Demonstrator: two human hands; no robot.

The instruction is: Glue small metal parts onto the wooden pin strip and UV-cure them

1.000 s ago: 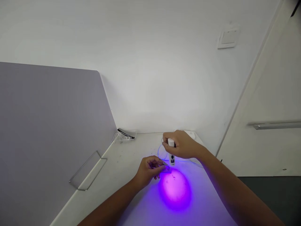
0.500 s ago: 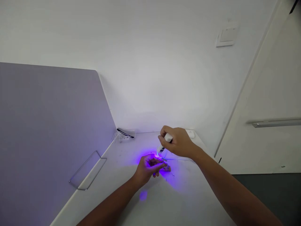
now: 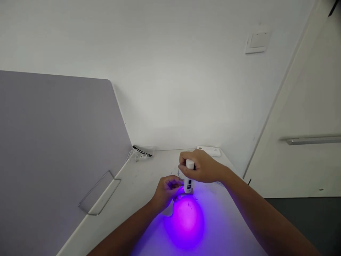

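Note:
My right hand (image 3: 199, 165) is wrapped round a white pen-shaped lamp (image 3: 188, 183), held nearly upright over the white tabletop (image 3: 221, 220). Violet light from its lower end makes a bright round patch on the surface towards me. Just left of the lamp, my left hand (image 3: 167, 190) has its fingers closed near the lamp's tip; what they hold is too small and hidden to name. A small brownish block (image 3: 191, 191) shows partly behind the lamp's lower end.
At the back left corner lie a clear tray with a black strip (image 3: 142, 151) and white cables. A white flat device (image 3: 210, 151) rests by the wall at the back right. A metal wire frame (image 3: 99, 193) stands at the left edge beside a grey panel (image 3: 58, 149).
My right hand has lowered and turned the lamp more upright. Its violet light has moved from my left fingers to the tabletop nearer me. My left hand has hardly moved.

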